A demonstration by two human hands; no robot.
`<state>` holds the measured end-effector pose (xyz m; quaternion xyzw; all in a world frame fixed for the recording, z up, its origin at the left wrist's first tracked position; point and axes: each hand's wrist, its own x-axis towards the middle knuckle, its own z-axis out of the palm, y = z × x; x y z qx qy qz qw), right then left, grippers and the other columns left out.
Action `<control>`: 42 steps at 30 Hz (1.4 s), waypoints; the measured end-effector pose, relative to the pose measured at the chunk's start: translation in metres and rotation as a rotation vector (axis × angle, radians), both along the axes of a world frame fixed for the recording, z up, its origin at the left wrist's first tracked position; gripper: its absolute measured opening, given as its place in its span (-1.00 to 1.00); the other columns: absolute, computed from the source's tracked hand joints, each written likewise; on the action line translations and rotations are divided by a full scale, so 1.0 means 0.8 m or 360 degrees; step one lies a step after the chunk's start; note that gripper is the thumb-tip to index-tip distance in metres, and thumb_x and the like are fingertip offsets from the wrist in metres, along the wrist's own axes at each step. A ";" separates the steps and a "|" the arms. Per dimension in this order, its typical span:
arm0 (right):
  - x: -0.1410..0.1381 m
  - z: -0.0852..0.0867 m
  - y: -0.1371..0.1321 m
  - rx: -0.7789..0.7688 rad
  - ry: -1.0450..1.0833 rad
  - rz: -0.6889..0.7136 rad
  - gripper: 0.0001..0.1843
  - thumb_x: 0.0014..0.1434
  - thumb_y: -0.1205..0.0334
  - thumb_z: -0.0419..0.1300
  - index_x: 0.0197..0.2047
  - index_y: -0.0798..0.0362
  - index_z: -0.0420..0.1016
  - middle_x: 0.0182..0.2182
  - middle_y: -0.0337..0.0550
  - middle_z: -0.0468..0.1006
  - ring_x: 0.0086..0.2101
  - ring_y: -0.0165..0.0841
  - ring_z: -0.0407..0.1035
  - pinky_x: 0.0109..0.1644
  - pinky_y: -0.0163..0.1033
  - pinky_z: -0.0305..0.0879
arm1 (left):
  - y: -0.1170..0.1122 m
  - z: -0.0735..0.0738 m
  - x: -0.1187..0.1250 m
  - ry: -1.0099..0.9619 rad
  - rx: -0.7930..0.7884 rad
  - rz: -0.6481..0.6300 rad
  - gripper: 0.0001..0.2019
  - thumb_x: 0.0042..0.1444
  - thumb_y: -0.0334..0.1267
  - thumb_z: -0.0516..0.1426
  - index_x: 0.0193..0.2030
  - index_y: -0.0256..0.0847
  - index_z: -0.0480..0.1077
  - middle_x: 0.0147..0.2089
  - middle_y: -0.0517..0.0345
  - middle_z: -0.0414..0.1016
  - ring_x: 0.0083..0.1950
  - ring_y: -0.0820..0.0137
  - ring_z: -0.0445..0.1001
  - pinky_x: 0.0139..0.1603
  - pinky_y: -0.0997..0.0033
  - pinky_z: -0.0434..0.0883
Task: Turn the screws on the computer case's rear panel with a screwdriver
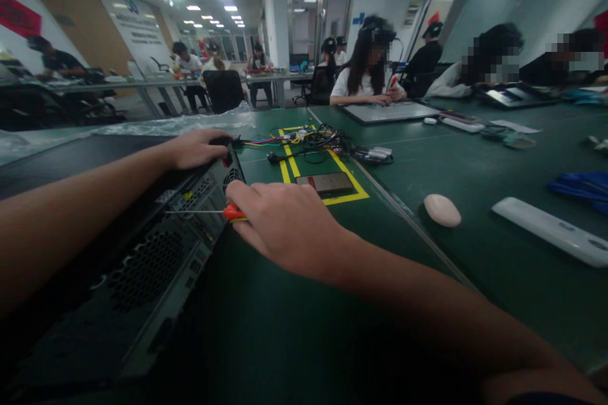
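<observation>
A black computer case (142,285) lies at the left, its rear panel with vents, ports and a fan grille facing me. My left hand (192,149) grips the far upper corner of the case, thumb on the near side and fingers over the edge. In my right hand (289,221) is a screwdriver (232,212) with an orange-red and yellow handle. Its thin shaft points left across the rear panel, near the upper edge. Whether the tip touches a screw, I cannot tell.
Beyond the case lies a tangle of cables (327,142) on the green table (403,304), near a dark phone-like slab (327,183) inside yellow tape. At right are a beige oval object (442,210) and a long white device (551,231). Several people sit at tables beyond.
</observation>
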<state>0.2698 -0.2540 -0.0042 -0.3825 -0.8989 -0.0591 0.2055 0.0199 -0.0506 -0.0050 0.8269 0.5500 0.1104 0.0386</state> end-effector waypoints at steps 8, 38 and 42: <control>0.003 0.003 0.003 0.0052 -0.0035 -0.0040 -0.82 0.46 0.20 0.06 0.02 0.02 0.43 -0.17 -0.19 0.66 -0.25 -0.24 0.54 -0.37 -0.20 0.16 | 0.007 -0.005 -0.007 -0.0029 0.0014 -0.0030 -0.22 -0.02 0.17 0.03 0.32 -0.07 0.46 0.29 0.08 0.52 0.29 -0.01 0.45 0.40 0.16 0.29; 0.006 0.006 0.006 -0.0020 -0.0022 0.0016 -0.72 0.46 0.07 0.07 -0.09 0.04 0.52 -0.18 -0.20 0.63 -0.27 -0.26 0.51 -0.44 -0.18 -0.04 | 0.003 -0.002 -0.003 -0.0050 0.0009 -0.0044 -0.24 0.00 0.15 0.04 0.32 -0.13 0.47 0.31 0.05 0.51 0.31 -0.04 0.43 0.41 0.15 0.27; 0.004 0.005 0.007 -0.0064 -0.0048 0.0015 -0.69 0.48 0.07 0.02 -0.11 0.05 0.52 -0.16 -0.19 0.64 -0.25 -0.25 0.53 -0.44 -0.18 0.01 | -0.006 0.003 0.004 -0.0025 -0.0016 -0.0024 -0.21 -0.02 0.13 0.04 0.33 -0.18 0.45 0.31 0.01 0.51 0.30 -0.03 0.44 0.40 0.14 0.28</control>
